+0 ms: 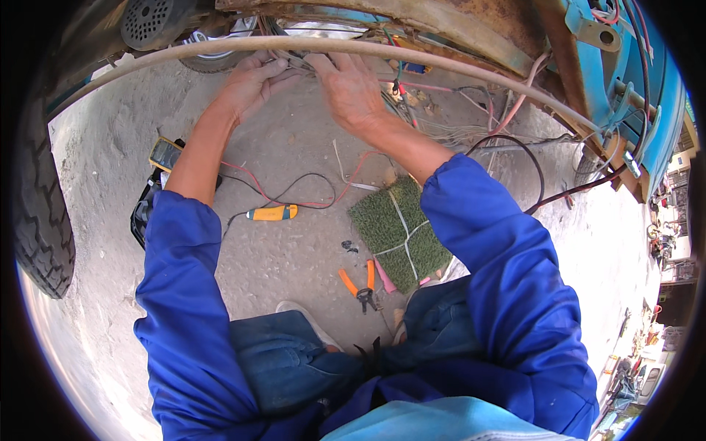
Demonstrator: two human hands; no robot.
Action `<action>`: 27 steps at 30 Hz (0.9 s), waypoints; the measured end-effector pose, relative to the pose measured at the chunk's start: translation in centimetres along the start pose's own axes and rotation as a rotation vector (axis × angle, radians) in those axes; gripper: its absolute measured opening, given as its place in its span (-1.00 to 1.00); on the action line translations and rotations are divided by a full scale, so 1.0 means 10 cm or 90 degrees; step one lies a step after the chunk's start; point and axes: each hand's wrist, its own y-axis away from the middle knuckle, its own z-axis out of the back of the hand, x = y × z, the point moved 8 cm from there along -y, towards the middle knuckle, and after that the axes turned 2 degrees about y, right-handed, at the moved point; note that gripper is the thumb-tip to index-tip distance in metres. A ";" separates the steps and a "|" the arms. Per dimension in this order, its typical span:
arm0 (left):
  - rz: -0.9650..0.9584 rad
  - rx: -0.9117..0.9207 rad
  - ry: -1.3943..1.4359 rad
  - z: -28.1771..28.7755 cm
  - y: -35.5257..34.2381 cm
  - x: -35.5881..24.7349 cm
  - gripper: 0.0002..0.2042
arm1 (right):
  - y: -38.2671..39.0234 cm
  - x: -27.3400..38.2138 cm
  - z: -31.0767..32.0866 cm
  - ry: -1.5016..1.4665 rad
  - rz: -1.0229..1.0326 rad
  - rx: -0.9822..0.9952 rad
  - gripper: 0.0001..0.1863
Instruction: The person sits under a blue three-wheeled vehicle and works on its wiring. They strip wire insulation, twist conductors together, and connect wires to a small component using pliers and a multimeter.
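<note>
Up at the top of the view, just under a long beige tube (434, 54), both hands work among thin grey wires (294, 60). My left hand (254, 82) has thumb and fingers closed on these wires. My right hand (346, 88), back upward, has its fingers curled onto the same bunch, close beside the left; their tips are partly hidden. A yellow meter (167, 154) lies by my left forearm, with red and black leads running across the ground. A yellow tool (272, 212) lies among the leads. Orange-handled pliers (364, 292) rest near my feet.
A rusty blue vehicle frame (607, 95) arches overhead with hanging cables. A large tyre (48, 235) stands at the left. A tied bundle of green artificial turf (375, 224) lies right of centre. More loose wires (478, 140) spread at the upper right, and clutter lines the far right.
</note>
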 end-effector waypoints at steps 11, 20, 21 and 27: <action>-0.114 -0.176 0.115 0.44 -0.11 -0.27 -0.90 | -0.12 -0.29 0.11 -0.055 -0.079 0.021 -0.69; -0.128 -0.135 0.323 0.57 -0.60 -0.53 -0.80 | -0.14 -0.37 0.16 -0.064 -0.146 0.072 -0.70; -0.176 -0.163 0.331 0.58 -0.58 -0.60 -0.86 | -0.14 -0.36 0.16 -0.065 -0.145 0.073 -0.69; -0.254 -0.229 0.357 0.53 -0.54 -0.74 -0.91 | -0.04 -0.24 0.19 -0.028 -0.094 0.102 -0.58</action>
